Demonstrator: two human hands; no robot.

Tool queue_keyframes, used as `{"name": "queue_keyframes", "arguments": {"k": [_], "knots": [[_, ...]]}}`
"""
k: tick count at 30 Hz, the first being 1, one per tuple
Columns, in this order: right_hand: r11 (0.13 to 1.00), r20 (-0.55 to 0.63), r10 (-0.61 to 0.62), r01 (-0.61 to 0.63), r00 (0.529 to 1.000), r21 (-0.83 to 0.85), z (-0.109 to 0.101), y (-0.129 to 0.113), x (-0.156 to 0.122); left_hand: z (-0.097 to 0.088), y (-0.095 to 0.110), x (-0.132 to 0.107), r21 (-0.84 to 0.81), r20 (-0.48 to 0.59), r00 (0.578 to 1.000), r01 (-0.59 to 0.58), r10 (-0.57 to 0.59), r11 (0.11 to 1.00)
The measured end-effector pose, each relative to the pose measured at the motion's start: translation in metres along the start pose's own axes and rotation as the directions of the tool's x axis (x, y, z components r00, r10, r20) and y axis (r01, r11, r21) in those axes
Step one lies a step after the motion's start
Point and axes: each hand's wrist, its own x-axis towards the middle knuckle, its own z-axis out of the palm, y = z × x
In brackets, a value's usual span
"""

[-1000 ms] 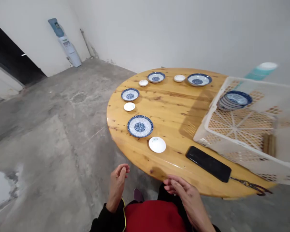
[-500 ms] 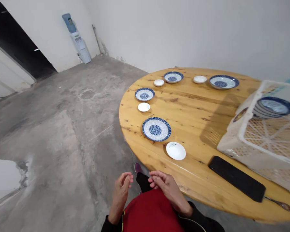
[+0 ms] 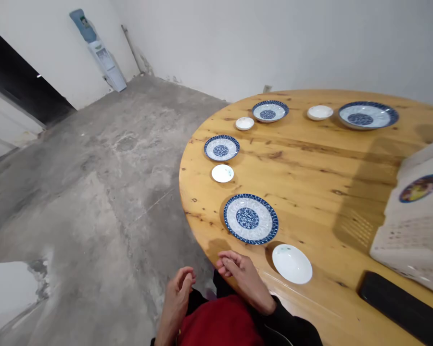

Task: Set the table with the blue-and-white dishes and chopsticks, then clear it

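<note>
My left hand hangs over the concrete floor beside the table's edge, fingers loosely curled, holding nothing. My right hand is at the near edge of the round wooden table, fingers loosely bent and empty. Closest to it are a blue-patterned plate and a small white dish. Further along the rim lie another white dish and blue plate, then a small white dish, a blue plate, a white dish and a larger blue plate.
A white plastic crate stands on the table at the right, with a black flat object in front of it. A water dispenser stands by the far wall. Bare concrete floor lies to the left.
The view has swung and moved closer to the table, so the plates look larger and the crate has slid to the right edge. Both hands stay low and empty.
</note>
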Motion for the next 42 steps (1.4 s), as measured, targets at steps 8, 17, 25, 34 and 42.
{"name": "queue_keyframes", "arguments": {"k": [8,17,25,34,42], "knots": [[0.996,0.046,-0.083,0.085,0.995,-0.036,0.052,-0.032,0.041,-0.045,0.005,0.048,-0.003,0.055,0.998,-0.008,0.008,1.0],[0.999,-0.031,-0.036,0.037,0.999,0.026,0.178,-0.025,0.074,-0.175,0.009,0.129,0.012,0.009,0.986,-0.164,0.164,0.986],[0.993,0.079,-0.061,0.068,0.995,-0.097,0.259,-0.025,0.107,-0.237,0.009,0.19,0.013,0.034,0.974,-0.226,0.226,0.974],[0.991,-0.007,-0.046,0.045,0.999,-0.129,0.268,-0.065,0.197,-0.225,0.06,0.268,0.062,0.294,0.931,-0.244,0.216,0.968],[0.993,0.028,-0.104,0.105,0.994,-0.056,0.276,-0.156,0.322,-0.269,0.148,0.371,0.071,0.029,0.992,-0.127,0.125,0.989]]}}
